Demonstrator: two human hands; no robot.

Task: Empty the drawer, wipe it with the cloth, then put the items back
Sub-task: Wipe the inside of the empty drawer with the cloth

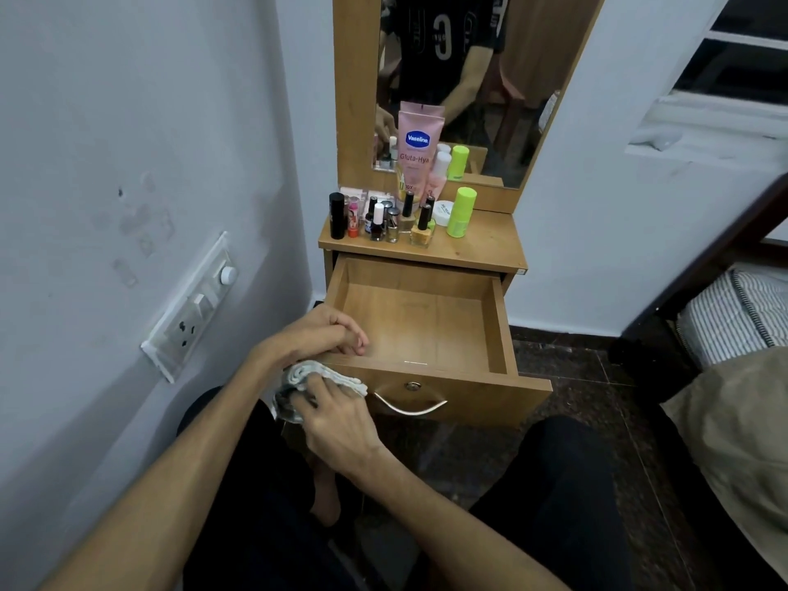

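The wooden drawer [499, 330] stands pulled out with nothing inside it. My left hand [328, 330] rests curled over the drawer's front left corner. Just below it, my right hand [337, 415] grips a folded grey-white cloth [307, 375] against the left end of the drawer front, beside the metal handle [411, 407]. On the tabletop [486, 245] above stand the items: a pink Vaseline tube [418, 142], several nail polish bottles [392, 221], a black tube [337, 215] and a green bottle [462, 211].
A mirror [503, 78] rises behind the items. A white wall with a switch panel [192, 309] is close on the left. A bed with striped bedding [733, 317] and a beige cover [733, 445] is on the right. My knees flank the dark tiled floor [567, 364].
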